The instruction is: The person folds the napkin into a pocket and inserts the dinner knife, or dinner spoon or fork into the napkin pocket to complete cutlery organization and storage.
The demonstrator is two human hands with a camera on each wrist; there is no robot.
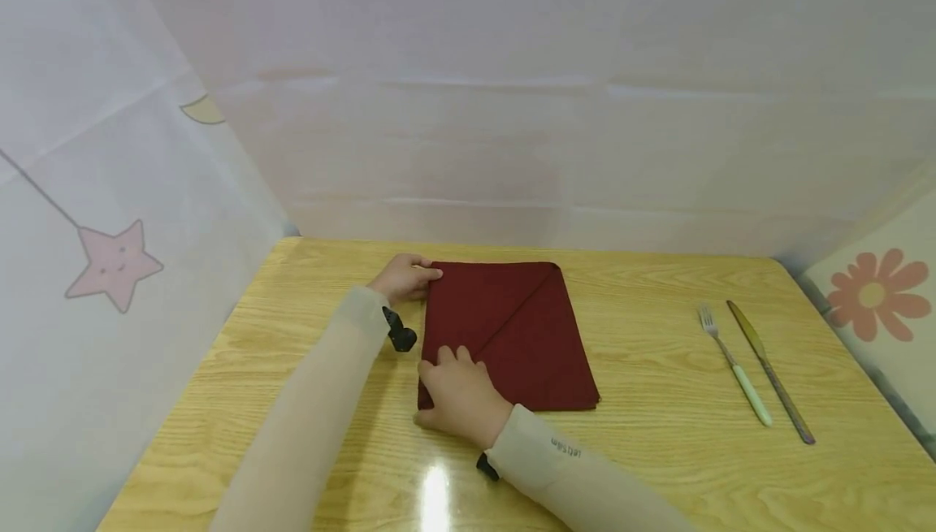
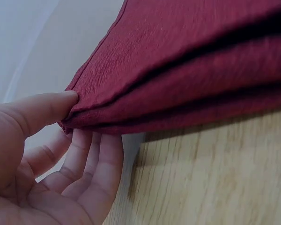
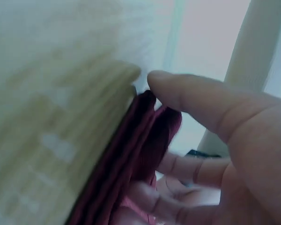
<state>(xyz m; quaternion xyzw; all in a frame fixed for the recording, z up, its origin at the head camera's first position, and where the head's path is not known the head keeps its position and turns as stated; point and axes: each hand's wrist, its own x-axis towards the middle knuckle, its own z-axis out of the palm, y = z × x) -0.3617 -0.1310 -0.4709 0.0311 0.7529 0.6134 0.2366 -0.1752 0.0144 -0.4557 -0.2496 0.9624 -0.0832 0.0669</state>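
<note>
Your left hand (image 1: 405, 276) pinches the far left corner of the napkin (image 1: 512, 337): in the left wrist view the thumb (image 2: 42, 110) lies on top of the stacked layers and the fingers (image 2: 91, 164) sit underneath, clamped on the cloth (image 2: 187, 61). Your right hand (image 1: 461, 394) holds the near left corner; the right wrist view shows its thumb (image 3: 192, 96) over the folded edge (image 3: 140, 140) and its fingers (image 3: 178, 168) curled below, so it too grips the fabric. The napkin is dark red, folded into a rough square with a diagonal crease running from the far right corner toward your right hand. It lies flat on the table (image 1: 658, 434), left of centre. Well to the right lie a fork (image 1: 734, 363) and a knife (image 1: 769, 369), side by side, close but apart, handles toward you.
</note>
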